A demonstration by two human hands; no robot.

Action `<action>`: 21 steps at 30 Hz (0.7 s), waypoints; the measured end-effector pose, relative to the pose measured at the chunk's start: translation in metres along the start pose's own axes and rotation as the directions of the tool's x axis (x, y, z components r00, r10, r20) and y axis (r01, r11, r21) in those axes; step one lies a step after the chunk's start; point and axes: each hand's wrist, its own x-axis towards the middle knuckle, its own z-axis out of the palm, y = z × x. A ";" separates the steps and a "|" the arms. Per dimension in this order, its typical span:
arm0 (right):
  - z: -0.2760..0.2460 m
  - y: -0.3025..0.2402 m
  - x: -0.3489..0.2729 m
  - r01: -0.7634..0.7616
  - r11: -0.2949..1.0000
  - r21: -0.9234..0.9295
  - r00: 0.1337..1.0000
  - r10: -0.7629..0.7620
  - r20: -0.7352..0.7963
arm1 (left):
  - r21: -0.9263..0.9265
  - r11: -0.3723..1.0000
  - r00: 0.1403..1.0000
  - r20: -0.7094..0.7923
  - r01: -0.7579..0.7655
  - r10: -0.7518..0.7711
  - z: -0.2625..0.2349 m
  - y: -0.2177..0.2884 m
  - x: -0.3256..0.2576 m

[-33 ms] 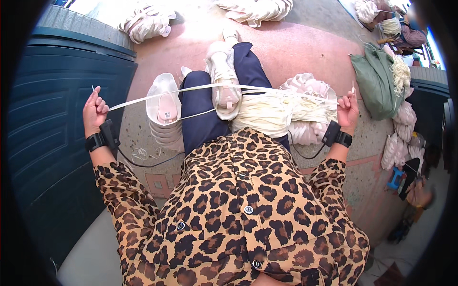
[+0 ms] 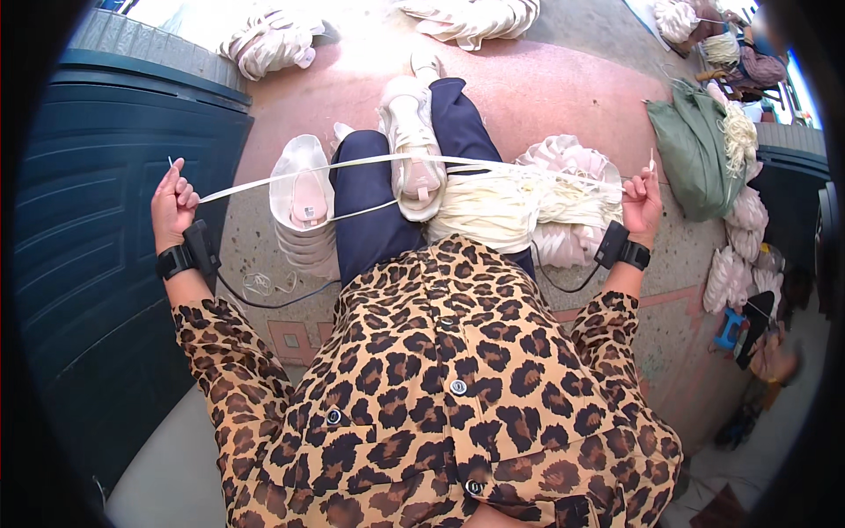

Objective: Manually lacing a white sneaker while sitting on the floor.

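Note:
My left hand [image 2: 176, 201], out to the left, is closed with a lace end sticking up past its fingertips. My right hand [image 2: 642, 204] is raised on the right, pinching the other end in the same way. Between them a cream shoelace [image 2: 361, 162] stretches nearly taut over my lap. Beneath it, a white and pink shoe [image 2: 420, 180] rests between my thighs, toe away from me. A thick bundle of cream laces [image 2: 484, 207] lies across my right thigh. Another thin strand of lace crosses my left thigh.
A stack of white and pink shoe pieces [image 2: 299, 189] stands left of my legs, another stack [image 2: 563, 158] on the right. A dark blue panelled door [image 2: 132, 202] flanks my left. Right are a green sack [image 2: 695, 158] and more bundles. Black cables run from both wrist devices.

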 end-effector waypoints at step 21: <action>0.141 0.202 -0.008 0.705 -0.101 -0.702 0.677 0.390 0.624 | 0.759 -0.239 0.673 0.649 -0.605 0.356 0.202 -0.188 -0.073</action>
